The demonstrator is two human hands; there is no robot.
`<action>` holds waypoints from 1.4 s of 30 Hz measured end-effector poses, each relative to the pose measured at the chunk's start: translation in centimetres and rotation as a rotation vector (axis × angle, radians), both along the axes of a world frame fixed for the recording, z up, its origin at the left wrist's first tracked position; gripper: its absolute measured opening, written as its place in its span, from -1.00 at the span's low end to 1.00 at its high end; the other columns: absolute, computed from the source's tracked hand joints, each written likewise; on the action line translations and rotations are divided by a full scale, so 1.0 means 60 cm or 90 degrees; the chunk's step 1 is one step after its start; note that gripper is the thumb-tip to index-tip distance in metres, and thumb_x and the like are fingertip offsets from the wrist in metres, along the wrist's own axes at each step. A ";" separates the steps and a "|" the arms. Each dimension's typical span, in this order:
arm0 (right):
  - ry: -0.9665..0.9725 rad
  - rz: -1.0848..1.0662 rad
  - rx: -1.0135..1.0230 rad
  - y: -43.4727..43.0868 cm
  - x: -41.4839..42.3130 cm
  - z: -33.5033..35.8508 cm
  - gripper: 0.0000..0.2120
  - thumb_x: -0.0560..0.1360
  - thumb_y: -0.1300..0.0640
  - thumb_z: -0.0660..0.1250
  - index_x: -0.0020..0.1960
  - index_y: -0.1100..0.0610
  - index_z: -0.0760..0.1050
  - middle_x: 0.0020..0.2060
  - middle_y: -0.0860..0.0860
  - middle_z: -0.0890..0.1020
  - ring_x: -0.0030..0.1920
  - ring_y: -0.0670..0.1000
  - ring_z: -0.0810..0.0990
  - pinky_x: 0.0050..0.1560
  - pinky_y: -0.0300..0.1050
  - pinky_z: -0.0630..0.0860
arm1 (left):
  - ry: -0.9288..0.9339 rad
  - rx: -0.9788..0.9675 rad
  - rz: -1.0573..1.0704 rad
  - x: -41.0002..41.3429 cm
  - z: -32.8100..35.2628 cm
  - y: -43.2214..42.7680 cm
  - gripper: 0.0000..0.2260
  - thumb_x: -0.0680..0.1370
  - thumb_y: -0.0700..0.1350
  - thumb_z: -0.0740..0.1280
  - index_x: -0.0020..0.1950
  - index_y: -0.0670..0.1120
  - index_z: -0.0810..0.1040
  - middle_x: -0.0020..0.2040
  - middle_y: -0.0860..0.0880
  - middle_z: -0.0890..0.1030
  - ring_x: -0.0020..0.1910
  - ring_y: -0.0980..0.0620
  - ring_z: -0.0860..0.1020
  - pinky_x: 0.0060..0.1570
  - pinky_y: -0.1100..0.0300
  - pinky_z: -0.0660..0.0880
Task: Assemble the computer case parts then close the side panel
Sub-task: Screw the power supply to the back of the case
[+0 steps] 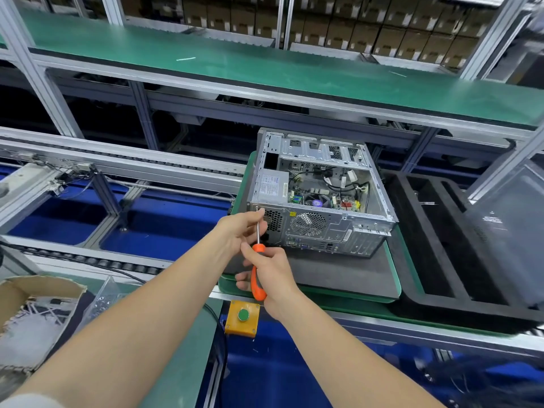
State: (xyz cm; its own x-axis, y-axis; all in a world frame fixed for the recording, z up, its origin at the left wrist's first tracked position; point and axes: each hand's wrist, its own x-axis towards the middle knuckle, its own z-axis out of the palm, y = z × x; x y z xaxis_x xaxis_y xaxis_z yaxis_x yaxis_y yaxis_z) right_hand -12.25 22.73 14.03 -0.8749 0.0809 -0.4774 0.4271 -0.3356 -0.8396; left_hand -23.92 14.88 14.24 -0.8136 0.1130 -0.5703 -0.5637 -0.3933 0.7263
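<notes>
An open metal computer case [321, 189] lies on its side on a dark pallet [338, 269], its rear panel facing me and its motherboard and cables exposed. My right hand [270, 272] grips the orange handle of a screwdriver [256, 272]. The tool's metal shaft runs up to the top left corner of the rear panel, beside the power supply [272, 185]. My left hand [241, 228] pinches the shaft near its tip against the case. A dark side panel [506, 231] leans upright at the far right.
A black foam tray [435, 240] lies right of the pallet. A yellow box with a green button [243, 318] sits on the bench edge below my hands. A cardboard box of white parts [32, 313] and a clear bag of screws [101, 301] are at lower left. Roller conveyor rails run left.
</notes>
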 end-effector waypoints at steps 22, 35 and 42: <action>-0.019 -0.026 0.001 0.001 0.000 -0.014 -0.81 0.66 0.09 0.37 0.15 0.21 0.62 -0.15 0.10 0.66 -0.23 0.07 0.69 -0.29 -0.09 0.59 | 0.029 -0.042 -0.189 -0.001 -0.001 -0.023 -0.75 0.59 -0.06 0.43 0.17 -0.20 0.64 -0.20 -0.05 0.72 -0.06 0.01 0.67 -0.11 0.18 0.58; -0.020 -0.030 0.024 0.001 -0.008 -0.025 -0.63 0.52 -0.01 0.55 0.22 0.10 0.52 0.03 0.14 0.73 -0.11 0.17 0.78 -0.04 0.17 0.72 | 0.037 -0.050 -0.142 0.000 -0.004 -0.029 -0.92 0.59 -0.23 0.41 0.03 -0.23 0.66 -0.19 -0.10 0.74 -0.27 0.03 0.73 -0.32 0.22 0.64; -0.034 -0.027 -0.006 0.006 -0.011 -0.018 -0.77 0.74 0.09 0.19 0.27 0.15 0.55 -0.15 0.13 0.76 -0.16 0.15 0.76 -0.09 0.09 0.72 | 0.041 -0.078 -0.090 0.010 0.003 -0.010 -0.89 0.54 -0.18 0.49 -0.04 -0.21 0.62 -0.20 -0.10 0.66 -0.27 0.05 0.62 -0.41 0.30 0.59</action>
State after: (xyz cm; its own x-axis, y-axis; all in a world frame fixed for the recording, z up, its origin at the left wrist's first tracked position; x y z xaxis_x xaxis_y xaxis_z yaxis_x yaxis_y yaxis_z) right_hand -12.89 23.08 12.95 -0.8443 0.1120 -0.5240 0.4563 -0.3625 -0.8127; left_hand -23.30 14.25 14.40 -0.8294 0.1624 -0.5345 -0.5585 -0.2200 0.7998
